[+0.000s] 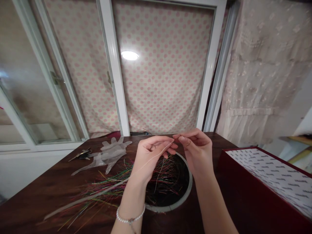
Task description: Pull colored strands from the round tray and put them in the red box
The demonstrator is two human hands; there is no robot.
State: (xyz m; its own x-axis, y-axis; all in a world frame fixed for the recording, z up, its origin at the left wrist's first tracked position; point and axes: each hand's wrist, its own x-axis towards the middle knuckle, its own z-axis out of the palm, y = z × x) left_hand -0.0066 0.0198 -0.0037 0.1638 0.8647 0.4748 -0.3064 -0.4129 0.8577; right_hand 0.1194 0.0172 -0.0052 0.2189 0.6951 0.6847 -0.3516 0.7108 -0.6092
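Note:
A thin white strand (160, 153), like fine wire or thread, runs over my left hand (149, 156). Its upper part is pinched between that hand's thumb and fingers. Fingertips of my right hand (198, 149) meet the left ones and pinch the same strand near its end. A thin loose end hangs below the left fingers. Beneath both hands is a round dark dish or mat with a pale rim (176, 205). Many thin coloured strands (104, 187), red, green, yellow and white, lie across it and spill out to the left, partly hidden by my left forearm.
A crumpled clear plastic glove (112, 153) and a bunch of keys (84, 155) lie at the back left of the dark wooden table (56, 182). An open dark red box (253, 191) with a printed white lining stands at right. Sliding windows (119, 81) rise behind.

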